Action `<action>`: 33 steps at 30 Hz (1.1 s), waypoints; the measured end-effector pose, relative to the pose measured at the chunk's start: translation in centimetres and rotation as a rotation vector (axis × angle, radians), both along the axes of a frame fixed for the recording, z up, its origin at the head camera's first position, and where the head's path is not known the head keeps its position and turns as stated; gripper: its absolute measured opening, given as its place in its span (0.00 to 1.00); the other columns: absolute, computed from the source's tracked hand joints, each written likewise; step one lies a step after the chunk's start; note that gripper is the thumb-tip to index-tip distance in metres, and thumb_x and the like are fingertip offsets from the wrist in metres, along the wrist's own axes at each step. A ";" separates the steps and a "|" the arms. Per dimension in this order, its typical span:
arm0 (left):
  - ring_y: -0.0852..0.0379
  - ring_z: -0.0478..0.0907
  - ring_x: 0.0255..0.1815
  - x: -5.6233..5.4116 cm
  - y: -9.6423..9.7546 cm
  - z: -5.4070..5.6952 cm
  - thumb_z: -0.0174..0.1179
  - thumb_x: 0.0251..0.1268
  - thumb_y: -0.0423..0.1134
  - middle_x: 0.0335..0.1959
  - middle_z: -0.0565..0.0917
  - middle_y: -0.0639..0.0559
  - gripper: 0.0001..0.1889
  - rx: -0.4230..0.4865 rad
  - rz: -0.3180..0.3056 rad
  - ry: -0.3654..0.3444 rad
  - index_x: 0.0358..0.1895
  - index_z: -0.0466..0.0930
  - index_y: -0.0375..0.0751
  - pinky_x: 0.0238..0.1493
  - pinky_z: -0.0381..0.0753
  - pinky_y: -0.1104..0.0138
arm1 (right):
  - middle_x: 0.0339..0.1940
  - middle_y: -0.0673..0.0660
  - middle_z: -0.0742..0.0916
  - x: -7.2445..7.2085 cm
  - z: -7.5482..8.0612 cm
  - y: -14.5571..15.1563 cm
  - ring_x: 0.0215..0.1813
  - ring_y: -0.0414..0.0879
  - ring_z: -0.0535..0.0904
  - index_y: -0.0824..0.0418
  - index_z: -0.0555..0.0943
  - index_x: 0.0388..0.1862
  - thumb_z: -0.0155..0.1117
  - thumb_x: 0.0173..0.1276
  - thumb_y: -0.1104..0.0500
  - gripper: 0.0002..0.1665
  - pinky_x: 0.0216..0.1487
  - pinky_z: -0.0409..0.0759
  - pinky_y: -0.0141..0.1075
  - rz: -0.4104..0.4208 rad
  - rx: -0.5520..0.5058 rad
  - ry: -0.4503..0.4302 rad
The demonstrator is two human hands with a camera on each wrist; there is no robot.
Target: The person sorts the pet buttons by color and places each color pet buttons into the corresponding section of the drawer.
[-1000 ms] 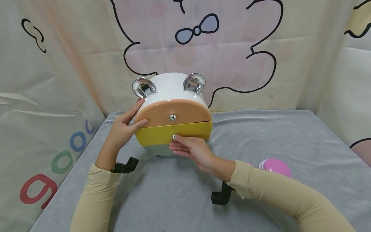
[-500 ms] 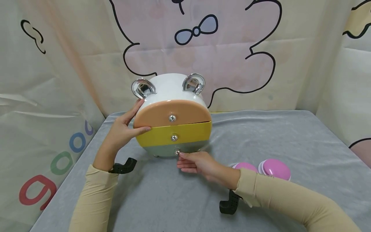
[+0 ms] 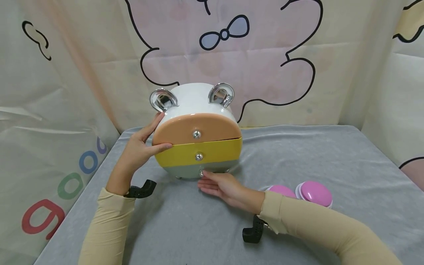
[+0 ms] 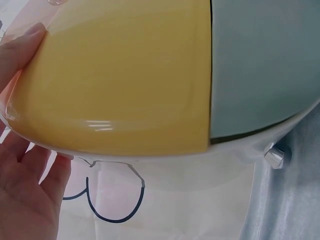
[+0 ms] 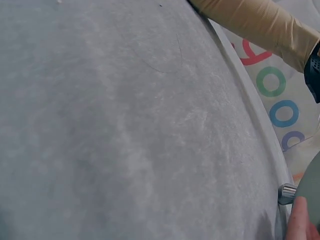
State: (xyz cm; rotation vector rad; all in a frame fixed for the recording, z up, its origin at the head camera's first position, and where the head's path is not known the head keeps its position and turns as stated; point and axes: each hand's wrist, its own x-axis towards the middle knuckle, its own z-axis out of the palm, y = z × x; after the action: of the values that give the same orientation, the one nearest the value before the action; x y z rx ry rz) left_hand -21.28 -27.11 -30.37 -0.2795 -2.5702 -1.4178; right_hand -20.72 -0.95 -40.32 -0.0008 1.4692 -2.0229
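A rounded white drawer box [image 3: 195,96] with two shiny silver ears stands upright on the grey cloth. Its front has an orange drawer [image 3: 175,129], a yellow drawer [image 3: 175,156] and a grey-green drawer [image 3: 180,170], each with a silver knob. My left hand [image 3: 138,150] holds the box's left side, thumb on the front and fingers round the side. With its thumb tip, my right hand [image 3: 223,186] touches the lowest knob [image 3: 201,173]; its other fingers extend below. In the right wrist view, a fingertip [image 5: 299,212] lies against the grey-green front.
Two pink round-topped things [image 3: 316,194] with white rims sit beyond my right forearm, one partly hidden by the sleeve. Grey cloth [image 3: 185,228] covers the table. Printed curtains [image 3: 271,44] stand behind and at both sides.
My right hand has moved down from the yellow drawer's knob to the lowest knob, then slightly left and up. My left thumb has shifted slightly right and down on the front.
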 end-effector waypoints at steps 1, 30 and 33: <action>0.58 0.50 0.82 0.0 0.0 0.0 0.73 0.58 0.46 0.79 0.54 0.69 0.43 0.000 0.000 0.001 0.72 0.58 0.82 0.78 0.53 0.37 | 0.51 0.68 0.87 -0.1 0.0 -0.1 0.52 0.50 0.86 0.74 0.72 0.63 0.54 0.78 0.60 0.23 0.63 0.82 0.44 -0.007 -0.012 -0.005; 0.59 0.50 0.82 0.1 0.0 0.1 0.72 0.58 0.47 0.79 0.55 0.68 0.43 -0.033 0.013 0.030 0.73 0.57 0.81 0.78 0.56 0.40 | 0.44 0.62 0.90 4.0 0.5 1.4 0.44 0.43 0.88 0.76 0.75 0.57 0.57 0.76 0.59 0.21 0.54 0.87 0.37 0.117 0.038 0.018; 0.59 0.50 0.82 0.1 0.0 0.1 0.72 0.58 0.47 0.80 0.54 0.66 0.43 -0.033 0.000 0.035 0.73 0.57 0.79 0.78 0.55 0.41 | 0.43 0.61 0.90 4.9 0.5 2.0 0.43 0.43 0.88 0.77 0.75 0.58 0.58 0.76 0.58 0.23 0.53 0.87 0.36 0.131 0.047 0.024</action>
State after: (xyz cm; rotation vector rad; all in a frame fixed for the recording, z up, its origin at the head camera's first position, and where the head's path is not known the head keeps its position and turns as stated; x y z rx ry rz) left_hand -21.15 -27.11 -30.31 -0.3060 -2.5675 -1.3591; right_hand -15.78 1.01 -39.85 -0.0994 1.4913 -1.8891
